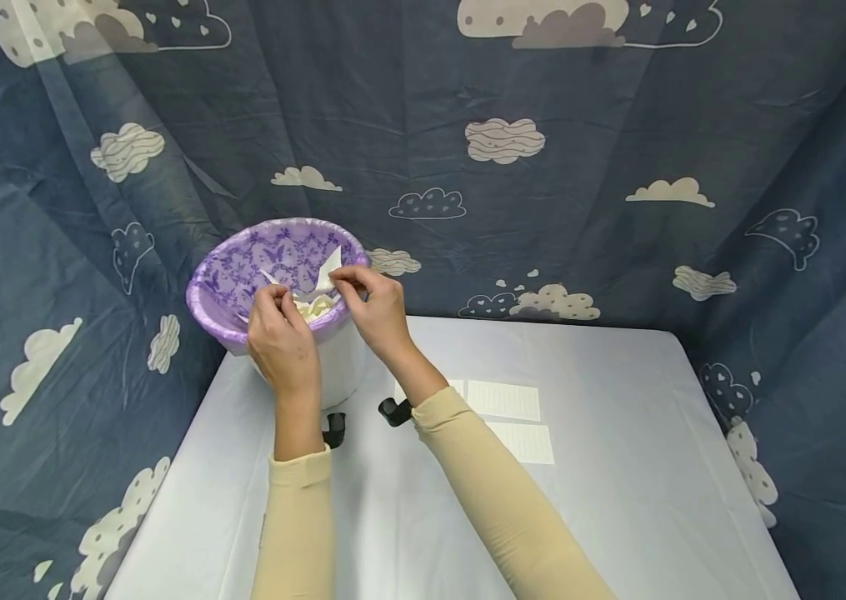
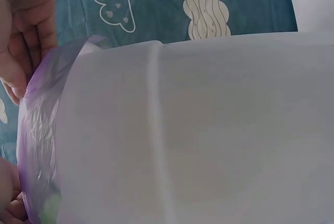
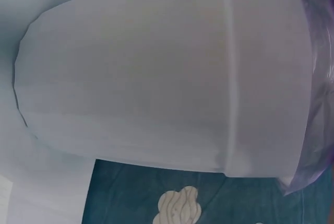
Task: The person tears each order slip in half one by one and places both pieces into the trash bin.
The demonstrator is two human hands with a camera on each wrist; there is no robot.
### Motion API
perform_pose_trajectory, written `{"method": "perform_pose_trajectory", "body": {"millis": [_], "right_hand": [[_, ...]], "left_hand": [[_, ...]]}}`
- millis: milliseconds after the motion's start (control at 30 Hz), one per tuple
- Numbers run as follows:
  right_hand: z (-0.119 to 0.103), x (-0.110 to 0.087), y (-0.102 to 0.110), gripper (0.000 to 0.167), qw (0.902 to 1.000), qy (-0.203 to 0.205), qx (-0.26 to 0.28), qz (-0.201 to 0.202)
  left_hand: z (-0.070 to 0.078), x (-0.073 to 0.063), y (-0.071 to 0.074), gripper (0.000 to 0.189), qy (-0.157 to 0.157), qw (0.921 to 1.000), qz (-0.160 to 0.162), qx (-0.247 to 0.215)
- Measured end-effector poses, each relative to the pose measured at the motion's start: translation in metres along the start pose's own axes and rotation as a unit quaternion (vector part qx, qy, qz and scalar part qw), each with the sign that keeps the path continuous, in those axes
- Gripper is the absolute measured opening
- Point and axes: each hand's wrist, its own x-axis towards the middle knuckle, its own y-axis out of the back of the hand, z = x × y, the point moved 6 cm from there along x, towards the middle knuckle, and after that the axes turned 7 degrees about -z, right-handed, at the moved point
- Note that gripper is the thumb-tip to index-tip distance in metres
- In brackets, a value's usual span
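Note:
A white bin (image 1: 340,367), lined with a purple patterned bag (image 1: 272,260), stands at the left of the table. Over its front rim, my right hand (image 1: 376,310) pinches a torn piece of white paper (image 1: 329,268) between thumb and fingers. Beside it my left hand (image 1: 282,340) has thumb and fingertips together, with a thin white paper edge (image 1: 269,277) showing past them. Crumpled cream paper (image 1: 315,308) lies in the bag below. In the left wrist view the bin wall (image 2: 198,125) fills most of the picture, and fingers (image 2: 31,36) show beside the bag's rim.
Pale lined paper sheets (image 1: 503,400) lie on the white table (image 1: 618,492), right of the bin and partly behind my right forearm. A dark blue curtain with clouds (image 1: 580,208) surrounds the table. Black wrist mounts (image 1: 395,412) stick out below my wrists.

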Motion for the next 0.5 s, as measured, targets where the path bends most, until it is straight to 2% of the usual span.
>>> {"method": "perform_pose_trajectory", "body": {"millis": [267, 500], "right_hand": [[-0.0021, -0.0002, -0.0024, 0.015, 0.9997, 0.013, -0.008, -0.019], [-0.0018, -0.0006, -0.0019, 0.020, 0.9995, 0.014, -0.017, -0.023]], "left_hand": [[-0.0003, -0.0018, -0.0014, 0.017, -0.006, 1.0000, -0.001, 0.000], [0.0001, -0.0039, -0.0007, 0.022, -0.011, 0.9998, -0.010, 0.010]]}}
